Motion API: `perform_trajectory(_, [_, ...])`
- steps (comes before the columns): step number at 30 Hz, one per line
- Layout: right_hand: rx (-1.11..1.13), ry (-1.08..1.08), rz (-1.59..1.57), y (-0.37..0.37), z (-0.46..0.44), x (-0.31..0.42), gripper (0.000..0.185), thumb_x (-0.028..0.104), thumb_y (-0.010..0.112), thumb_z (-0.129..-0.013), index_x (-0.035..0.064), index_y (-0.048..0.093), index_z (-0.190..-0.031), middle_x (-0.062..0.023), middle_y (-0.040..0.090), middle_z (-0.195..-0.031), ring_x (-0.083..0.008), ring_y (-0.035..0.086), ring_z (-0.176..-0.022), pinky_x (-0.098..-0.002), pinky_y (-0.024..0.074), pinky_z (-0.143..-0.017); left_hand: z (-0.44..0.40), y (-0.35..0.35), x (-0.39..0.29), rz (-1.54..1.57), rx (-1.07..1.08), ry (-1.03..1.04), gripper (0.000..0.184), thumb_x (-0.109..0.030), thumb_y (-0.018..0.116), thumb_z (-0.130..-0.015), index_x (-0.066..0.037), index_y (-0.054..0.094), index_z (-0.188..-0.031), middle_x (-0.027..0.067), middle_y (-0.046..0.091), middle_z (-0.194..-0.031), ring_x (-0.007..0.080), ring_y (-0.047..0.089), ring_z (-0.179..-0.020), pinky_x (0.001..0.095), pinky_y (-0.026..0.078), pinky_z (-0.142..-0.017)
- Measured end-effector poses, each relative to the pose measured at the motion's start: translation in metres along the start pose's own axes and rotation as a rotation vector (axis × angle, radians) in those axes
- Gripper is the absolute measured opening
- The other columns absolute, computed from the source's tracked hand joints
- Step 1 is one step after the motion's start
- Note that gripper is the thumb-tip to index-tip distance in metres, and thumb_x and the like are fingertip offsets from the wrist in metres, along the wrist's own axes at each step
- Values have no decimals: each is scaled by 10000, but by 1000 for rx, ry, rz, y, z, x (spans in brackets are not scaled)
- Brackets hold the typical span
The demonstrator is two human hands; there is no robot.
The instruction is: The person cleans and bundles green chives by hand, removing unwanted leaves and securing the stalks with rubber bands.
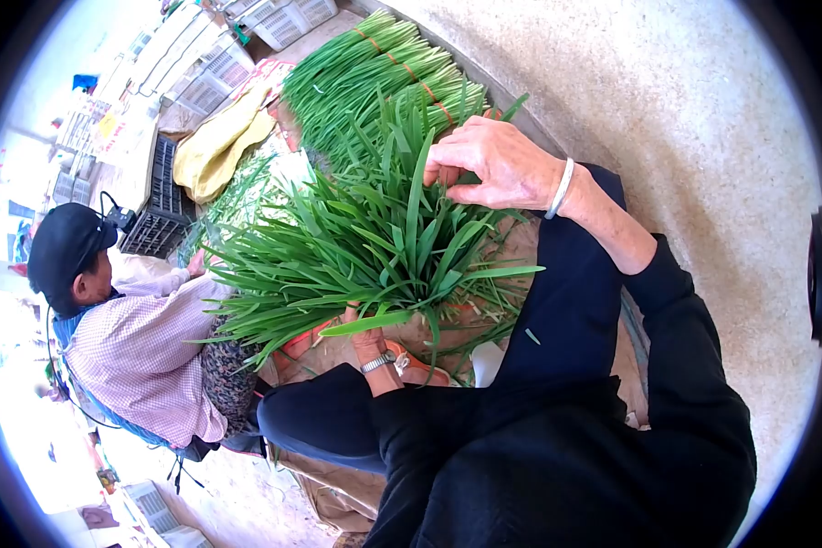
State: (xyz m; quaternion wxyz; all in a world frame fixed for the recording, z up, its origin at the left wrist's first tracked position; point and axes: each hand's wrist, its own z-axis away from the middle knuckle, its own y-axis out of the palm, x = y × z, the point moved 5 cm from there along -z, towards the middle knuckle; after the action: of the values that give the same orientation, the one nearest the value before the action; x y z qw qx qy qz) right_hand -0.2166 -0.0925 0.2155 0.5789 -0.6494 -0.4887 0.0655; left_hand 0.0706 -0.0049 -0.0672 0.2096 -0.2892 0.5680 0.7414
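A large loose bunch of long green leaves (338, 247) spreads out in front of my knees. My right hand (489, 164), with a pale bangle at the wrist, is at the upper right edge of the bunch, its fingers curled and pinched together; what they hold, if anything, is too small to name. Low on the near side of the bunch is my left hand (365, 338), with a metal watch band at the wrist. The leaves cover most of its fingers, so its grip is hidden. Cut leaf scraps lie on the ground cloth around the bunch.
Bundles of green stalks (384, 82) tied with orange bands lie beyond the bunch. At the left sits a person (146, 338) in a cap and checked shirt, one hand near the leaves. A yellow sack (215, 155), a black crate (160, 196) and white crates (279, 23) stand behind.
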Motion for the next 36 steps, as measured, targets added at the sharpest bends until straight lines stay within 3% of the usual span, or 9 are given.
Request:
perform_trajectory(14, [-70, -113, -26, 3, 4, 1, 259, 75, 693, -695, 109, 551, -910, 29, 618, -686, -153, 603, -692, -331, 423, -807, -3, -4, 2, -20, -107, 55, 286, -132, 665, -788, -38, 594, -1048, 76, 631, -968, 185, 617, -832, 323, 521, -746])
perform_trajectory(16, [-70, -87, -60, 1, 4, 0, 304, 84, 700, -704, 106, 533, -957, 16, 626, -696, -167, 608, -685, -329, 443, -752, -5, -4, 2, 20, -31, 47, 243, -78, 584, -820, -6, 593, -1051, 115, 643, -1001, 227, 629, -885, 347, 527, -795])
perform_trajectory(22, [37, 48, -116, 4, 5, -5, 384, 127, 719, -717, 72, 512, -1036, -29, 635, -697, -213, 610, -642, -343, 460, -594, -3, -2, 3, 16, -42, 29, 245, -94, 593, -827, -6, 591, -1056, 117, 640, -1008, 223, 623, -889, 343, 524, -793])
perform_trajectory(26, [73, 92, -120, 2, 4, -4, 384, 160, 720, -720, 59, 524, -1034, -38, 635, -686, -218, 611, -636, -347, 458, -592, -1, 7, -2, -32, -30, 61, 239, -99, 595, -828, -15, 594, -1052, 111, 640, -1001, 219, 621, -889, 345, 524, -789])
perform_trajectory(29, [68, 118, -108, 3, 5, -6, 354, 186, 715, -724, 52, 547, -1006, -46, 635, -676, -222, 612, -635, -354, 457, -596, 0, 3, -1, -55, -205, 38, 254, -124, 657, -768, -26, 592, -993, 69, 623, -908, 190, 607, -780, 320, 512, -708])
perform_trajectory(31, [39, 113, -118, 4, 5, -8, 328, 198, 708, -726, 53, 568, -984, -47, 635, -669, -226, 612, -631, -362, 456, -597, -4, 3, -1, -67, -166, 44, 252, -135, 660, -772, -27, 592, -990, 65, 620, -902, 183, 605, -776, 316, 511, -700])
perform_trajectory(35, [36, 118, -116, 10, 6, -12, 302, 189, 699, -729, 58, 577, -973, -42, 634, -665, -230, 614, -630, -364, 454, -596, -3, 0, 0, -83, -197, 54, 253, -155, 668, -780, -31, 593, -987, 58, 617, -901, 176, 603, -777, 312, 511, -697])
perform_trajectory(36, [30, 116, -120, 10, 6, -12, 295, 186, 697, -728, 63, 581, -970, -41, 633, -663, -229, 612, -626, -362, 454, -592, -4, -1, 0, -54, -128, 62, 238, -137, 624, -812, -25, 590, -1019, 87, 624, -958, 208, 609, -844, 343, 515, -760])
